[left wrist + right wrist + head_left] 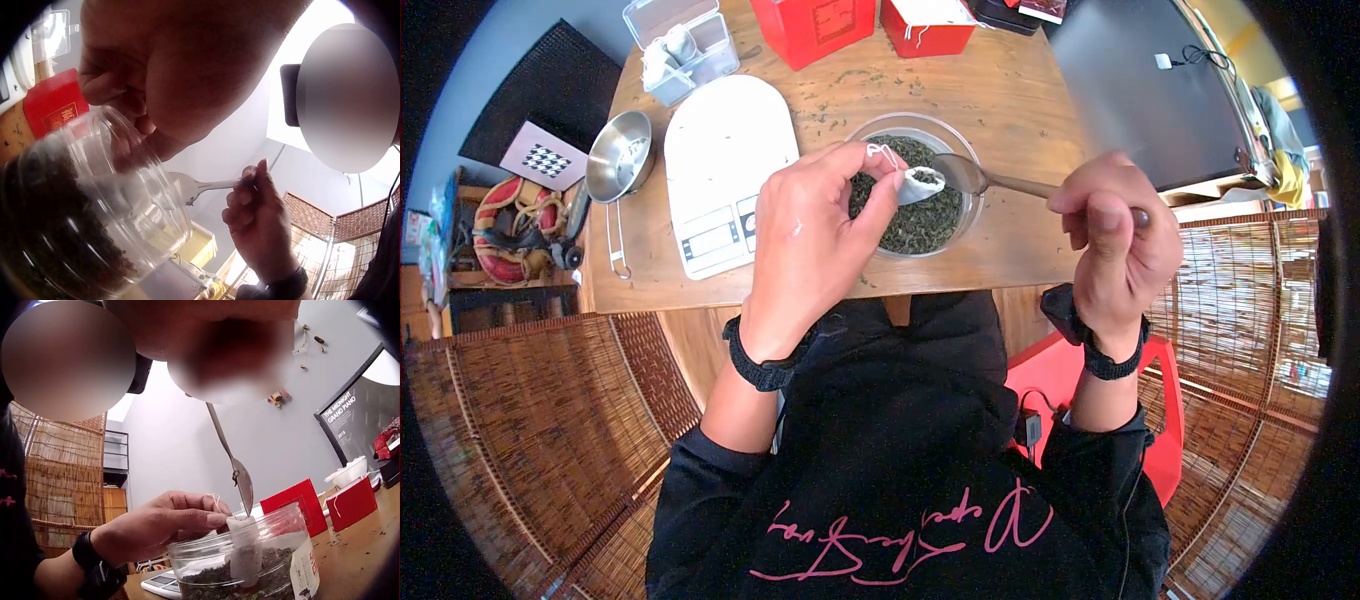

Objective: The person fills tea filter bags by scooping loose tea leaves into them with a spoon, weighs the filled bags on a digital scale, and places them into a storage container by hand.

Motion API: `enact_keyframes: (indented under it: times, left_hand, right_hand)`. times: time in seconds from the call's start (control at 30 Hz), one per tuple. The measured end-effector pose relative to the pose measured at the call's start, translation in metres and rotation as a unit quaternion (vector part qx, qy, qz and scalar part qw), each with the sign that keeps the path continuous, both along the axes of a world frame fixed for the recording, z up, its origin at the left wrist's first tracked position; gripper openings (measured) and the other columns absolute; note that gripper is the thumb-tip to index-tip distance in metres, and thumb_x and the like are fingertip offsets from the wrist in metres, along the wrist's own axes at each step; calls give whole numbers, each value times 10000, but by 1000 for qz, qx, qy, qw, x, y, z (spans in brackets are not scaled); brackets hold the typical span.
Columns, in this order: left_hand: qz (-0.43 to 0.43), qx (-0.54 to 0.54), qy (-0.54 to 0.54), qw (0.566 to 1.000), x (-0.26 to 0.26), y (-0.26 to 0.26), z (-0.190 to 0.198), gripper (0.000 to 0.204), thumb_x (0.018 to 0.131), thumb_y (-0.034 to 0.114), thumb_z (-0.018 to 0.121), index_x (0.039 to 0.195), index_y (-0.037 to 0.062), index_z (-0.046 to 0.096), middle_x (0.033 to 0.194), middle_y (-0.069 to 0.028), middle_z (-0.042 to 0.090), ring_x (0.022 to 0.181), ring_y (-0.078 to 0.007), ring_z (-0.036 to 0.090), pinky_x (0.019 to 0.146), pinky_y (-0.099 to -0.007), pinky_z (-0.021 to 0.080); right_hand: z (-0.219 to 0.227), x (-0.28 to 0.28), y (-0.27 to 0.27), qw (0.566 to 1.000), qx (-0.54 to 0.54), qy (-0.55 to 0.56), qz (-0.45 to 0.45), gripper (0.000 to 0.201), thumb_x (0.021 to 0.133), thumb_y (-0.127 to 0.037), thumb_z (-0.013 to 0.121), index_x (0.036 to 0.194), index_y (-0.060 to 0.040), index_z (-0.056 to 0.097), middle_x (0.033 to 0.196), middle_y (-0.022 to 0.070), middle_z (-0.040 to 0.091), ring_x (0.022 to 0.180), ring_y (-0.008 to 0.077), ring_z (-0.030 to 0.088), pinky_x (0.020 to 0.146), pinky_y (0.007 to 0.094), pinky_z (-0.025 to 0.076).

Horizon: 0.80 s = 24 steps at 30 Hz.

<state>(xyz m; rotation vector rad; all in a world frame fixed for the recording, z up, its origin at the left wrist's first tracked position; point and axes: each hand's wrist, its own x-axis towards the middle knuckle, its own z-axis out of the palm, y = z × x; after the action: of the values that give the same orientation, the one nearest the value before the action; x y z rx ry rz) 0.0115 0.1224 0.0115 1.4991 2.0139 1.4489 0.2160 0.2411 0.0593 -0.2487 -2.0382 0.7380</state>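
The left hand (808, 220) pinches a small white pouch (918, 188) at its rim between thumb and fingers, their tips nearly closed with only the thin fabric between them; a white string (884, 154) loops up beside the fingertips. The pouch is at the mouth of a clear jar (974, 215), above the dark dried leaves (920, 232) inside, its opening turned toward the spoon (1015, 184) and showing some leaf. The right hand (1122, 235) grasps the spoon's handle, fingers curled under and thumb lying along it, the handle's end poking out past the thumb. The spoon's bowl reaches the pouch opening, and a dark scrap clings to it in the right wrist view. A white scale (725, 130) sits on the wooden surface (1030, 110), left of the jar.
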Motion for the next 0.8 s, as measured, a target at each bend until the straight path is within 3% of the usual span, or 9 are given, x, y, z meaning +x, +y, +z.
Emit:
enact_keyframes:
  times: [0.27, 0.4, 0.47, 0.6, 0.67, 0.7, 0.77, 0.8]
  left_hand:
    - [0, -6, 9, 1000, -1, 0, 0, 100, 906, 90, 744, 971, 16, 762, 675, -20, 597, 545, -58, 334, 501, -263, 287]
    - [4, 5, 5, 1000, 0, 1, 1, 103, 906, 90, 745, 974, 16, 763, 665, -22, 581, 546, -60, 333, 501, -268, 287]
    - [10, -38, 6, 999, 0, -1, 7, 68, 884, 86, 720, 913, 26, 730, 813, -139, 720, 597, -260, 623, 568, -349, 463]
    - [-2, 5, 25, 1000, -1, 0, 3, 71, 884, 87, 722, 914, 23, 728, 821, -143, 723, 636, -283, 653, 590, -354, 480]
    - [11, -32, 14, 999, 1, -1, 7, 71, 883, 84, 724, 911, 19, 726, 825, -145, 724, 674, -298, 677, 610, -356, 496]
    - [12, -32, 14, 999, 1, 0, 5, 71, 883, 84, 724, 911, 19, 726, 825, -145, 724, 674, -298, 677, 610, -356, 496]
    - [-2, 12, -2, 1000, 0, 1, -3, 100, 908, 86, 742, 974, 13, 758, 702, -28, 617, 548, -68, 342, 503, -266, 296]
    - [0, 11, -2, 1000, -1, 0, -3, 100, 908, 86, 742, 974, 13, 758, 702, -28, 617, 548, -68, 342, 503, -266, 296]
  right_hand:
    - [4, -9, -4, 999, -23, 29, 9, 197, 1008, -156, 654, 879, -10, 681, 790, 102, 709, 658, 182, 615, 601, 292, 467]
    - [5, -10, -6, 999, 0, -38, 13, 174, 983, -148, 679, 874, -13, 693, 784, 106, 706, 656, 179, 621, 593, 295, 462]
    - [4, -7, -6, 1000, -14, -17, -1, 170, 981, -139, 677, 872, -10, 694, 787, 106, 707, 645, 179, 618, 580, 289, 454]
    - [1, -12, -7, 999, -19, 33, 3, 178, 987, -140, 670, 865, -12, 691, 794, 106, 709, 621, 183, 607, 558, 287, 444]
    - [4, -10, -7, 1000, -5, -11, 5, 186, 994, -143, 663, 863, -11, 686, 799, 107, 712, 629, 184, 608, 571, 288, 450]
    - [5, -10, -6, 998, 10, -55, 9, 195, 1000, -145, 656, 861, -11, 681, 805, 107, 715, 638, 185, 608, 583, 290, 456]
    - [4, -10, -5, 1000, 0, -27, 7, 179, 989, -139, 666, 866, -10, 689, 803, 105, 712, 633, 186, 608, 578, 289, 456]
    - [3, -10, -5, 1000, -10, 1, 3, 164, 978, -133, 676, 871, -10, 697, 801, 104, 709, 629, 186, 609, 574, 288, 457]
